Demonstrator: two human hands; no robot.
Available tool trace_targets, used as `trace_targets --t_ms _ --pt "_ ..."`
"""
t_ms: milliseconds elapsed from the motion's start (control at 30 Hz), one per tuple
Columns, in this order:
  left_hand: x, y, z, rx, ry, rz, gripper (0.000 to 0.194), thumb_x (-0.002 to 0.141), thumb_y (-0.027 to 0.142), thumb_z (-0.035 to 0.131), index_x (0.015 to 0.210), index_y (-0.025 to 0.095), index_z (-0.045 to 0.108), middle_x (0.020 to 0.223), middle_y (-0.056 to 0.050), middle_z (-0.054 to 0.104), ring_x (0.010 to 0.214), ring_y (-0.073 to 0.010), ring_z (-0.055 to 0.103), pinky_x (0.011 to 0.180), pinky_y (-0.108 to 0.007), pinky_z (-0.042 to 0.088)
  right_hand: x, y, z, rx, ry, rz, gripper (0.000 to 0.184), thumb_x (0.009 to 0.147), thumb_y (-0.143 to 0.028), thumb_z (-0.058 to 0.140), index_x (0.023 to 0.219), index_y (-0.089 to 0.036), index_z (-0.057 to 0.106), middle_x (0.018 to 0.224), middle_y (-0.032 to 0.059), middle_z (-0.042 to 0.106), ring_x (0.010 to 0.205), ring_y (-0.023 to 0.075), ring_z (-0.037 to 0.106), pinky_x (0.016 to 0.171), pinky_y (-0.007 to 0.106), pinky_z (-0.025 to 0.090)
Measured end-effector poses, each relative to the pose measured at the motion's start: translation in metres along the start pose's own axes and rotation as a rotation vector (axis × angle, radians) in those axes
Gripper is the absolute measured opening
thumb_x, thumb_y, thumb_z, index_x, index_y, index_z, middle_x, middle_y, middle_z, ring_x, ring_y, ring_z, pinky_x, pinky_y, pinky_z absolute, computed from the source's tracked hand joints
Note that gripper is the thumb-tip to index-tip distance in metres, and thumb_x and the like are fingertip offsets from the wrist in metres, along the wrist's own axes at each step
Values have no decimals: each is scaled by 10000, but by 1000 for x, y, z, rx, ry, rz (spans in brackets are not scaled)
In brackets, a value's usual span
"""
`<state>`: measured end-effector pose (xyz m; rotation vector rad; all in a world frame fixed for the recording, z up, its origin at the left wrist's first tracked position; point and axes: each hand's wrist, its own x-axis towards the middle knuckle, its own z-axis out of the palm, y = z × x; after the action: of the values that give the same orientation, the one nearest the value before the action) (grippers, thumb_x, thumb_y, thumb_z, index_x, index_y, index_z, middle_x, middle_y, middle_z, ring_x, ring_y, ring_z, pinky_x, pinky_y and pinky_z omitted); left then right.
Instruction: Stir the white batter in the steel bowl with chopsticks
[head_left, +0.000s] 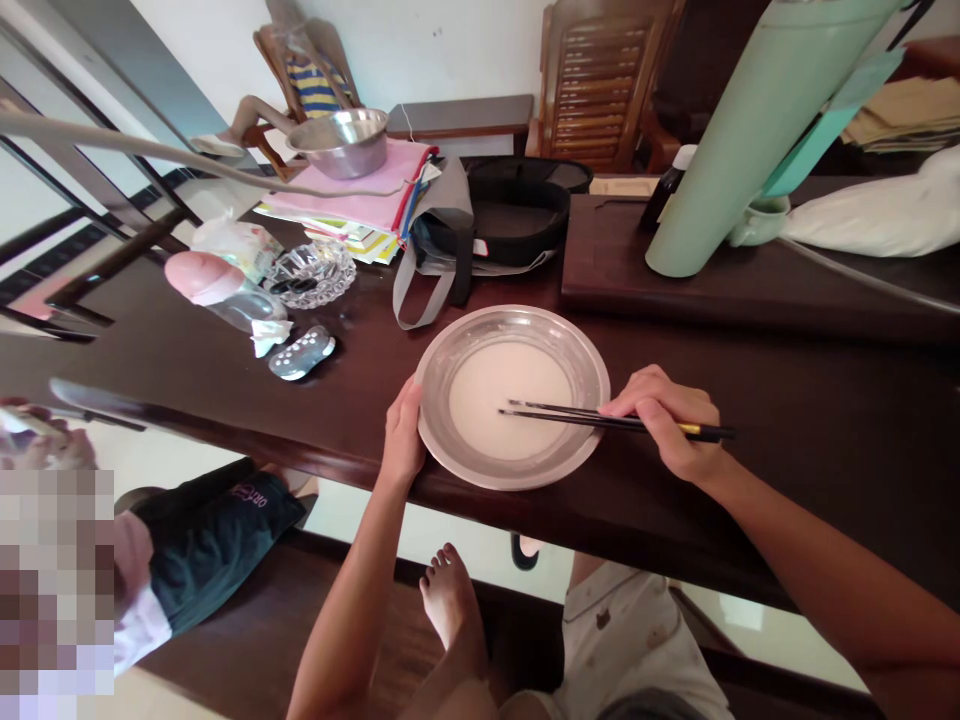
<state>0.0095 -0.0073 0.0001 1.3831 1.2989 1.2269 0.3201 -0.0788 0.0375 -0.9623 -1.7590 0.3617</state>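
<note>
A round metal dish (517, 478) stands at the front edge of the dark wooden table, with a pale, milky liquid (495, 385) in its bottom. My left hand (405, 430) grips the dish's left rim, fingers along its outer side. In my right hand (675, 420) is a pair of black chopsticks (630, 424) with gold bands, held over the right rim. Their tips point left and reach the liquid near its middle; whether they dip under the surface I cannot tell.
Left on the table (360, 400) are a game controller (302, 353), a glass ashtray (330, 275) and a pink-lidded bottle (217, 285). Behind the dish lie an open black-and-grey bag (450, 225) and a metal bowl (345, 150) on books. A tall green flask (735, 150) stands right. Another person sits left.
</note>
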Motion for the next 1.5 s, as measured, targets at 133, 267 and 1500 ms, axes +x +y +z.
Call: trace_targets --t_ms 133,267,1500 --pt "-1 2 0 25 15 -4 476 954 508 472 1239 207 706 1306 -64 691 1276 -279 576 1117 -396 413 2 0 2 -84 -86 1 182 944 -185 539 908 -249 706 860 12 790 713 180 683 704 394 452" --pt "-1 4 0 49 14 -4 486 952 506 466 1239 196 706 1305 -71 691 1275 -285 573 1100 -393 430 0 1 0 -46 7 22 255 967 -189 480 853 -251 700 809 23 777 680 189 669 692 413 452" --pt "0 -1 -1 -19 2 -12 474 952 507 485 1250 206 699 1313 -60 688 1270 -280 582 1118 -393 404 -1 3 0 28 44 -6 275 966 -158 466 860 -246 704 780 12 764 654 182 654 701 403 456"
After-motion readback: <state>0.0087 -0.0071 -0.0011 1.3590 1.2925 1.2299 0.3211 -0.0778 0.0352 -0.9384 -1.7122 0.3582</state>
